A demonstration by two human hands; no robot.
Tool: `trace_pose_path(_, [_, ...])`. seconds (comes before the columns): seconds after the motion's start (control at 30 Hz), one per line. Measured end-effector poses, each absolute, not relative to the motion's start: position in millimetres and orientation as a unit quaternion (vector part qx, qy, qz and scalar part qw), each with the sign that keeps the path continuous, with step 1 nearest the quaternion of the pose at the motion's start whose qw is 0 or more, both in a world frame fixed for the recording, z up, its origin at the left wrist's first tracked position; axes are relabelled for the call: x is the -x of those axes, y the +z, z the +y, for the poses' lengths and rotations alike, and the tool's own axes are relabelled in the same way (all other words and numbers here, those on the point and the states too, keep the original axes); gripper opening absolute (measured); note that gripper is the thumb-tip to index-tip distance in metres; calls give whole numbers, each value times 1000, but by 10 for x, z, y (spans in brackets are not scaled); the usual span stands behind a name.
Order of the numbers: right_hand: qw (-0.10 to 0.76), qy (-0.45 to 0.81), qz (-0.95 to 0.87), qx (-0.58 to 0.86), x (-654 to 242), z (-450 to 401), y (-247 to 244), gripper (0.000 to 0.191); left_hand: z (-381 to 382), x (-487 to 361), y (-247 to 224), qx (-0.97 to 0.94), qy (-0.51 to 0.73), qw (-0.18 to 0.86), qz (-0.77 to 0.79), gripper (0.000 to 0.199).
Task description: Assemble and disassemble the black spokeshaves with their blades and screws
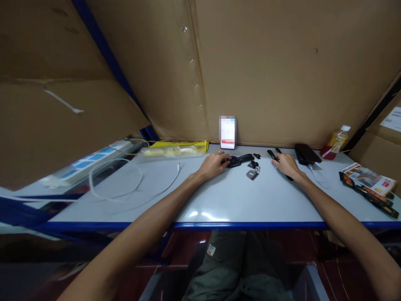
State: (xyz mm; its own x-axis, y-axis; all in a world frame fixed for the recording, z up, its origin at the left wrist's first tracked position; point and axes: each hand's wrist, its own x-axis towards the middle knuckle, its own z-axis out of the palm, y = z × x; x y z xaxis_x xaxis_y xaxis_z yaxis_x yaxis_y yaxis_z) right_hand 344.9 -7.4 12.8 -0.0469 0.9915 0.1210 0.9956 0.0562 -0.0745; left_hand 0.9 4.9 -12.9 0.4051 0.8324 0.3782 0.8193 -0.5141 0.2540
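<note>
My left hand (215,164) rests on the table with its fingers curled over the near end of a black tool (246,158), which has a broad head and a longer arm pointing right. Right of it lie a small black part (257,156), another dark piece (253,164) and a flat grey metal plate (251,175) with a cut-out. My right hand (286,164) closes over a black-handled tool (272,155); two slim dark ends stick out at the far side and one below the palm. Its middle is hidden under my fingers.
A lit phone (228,136) leans on the cardboard wall behind. To the right are a dark device (307,154) with a white cable, a drink bottle (335,144) and printed packets (369,179). Leftward lie a plastic-wrapped packet (173,151), a white cable (140,175) and a power strip (84,163).
</note>
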Motion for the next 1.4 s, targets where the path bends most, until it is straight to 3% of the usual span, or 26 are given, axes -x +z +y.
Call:
trace_pose_path(0.4, [34,-54,-724,687,-3437,-92,125,47,42,-11,-127,-841,222,7,494,25])
trace_pose_path(0.73, [8,-75,-720,689,-3363,-178,203,48,31,-94,-167,-849,154,-64,501,44])
trace_pose_path(1.4, [11,-93,-711,697,-3331,-208,194,47,-43,-204,-133,-844,149,-42,514,30])
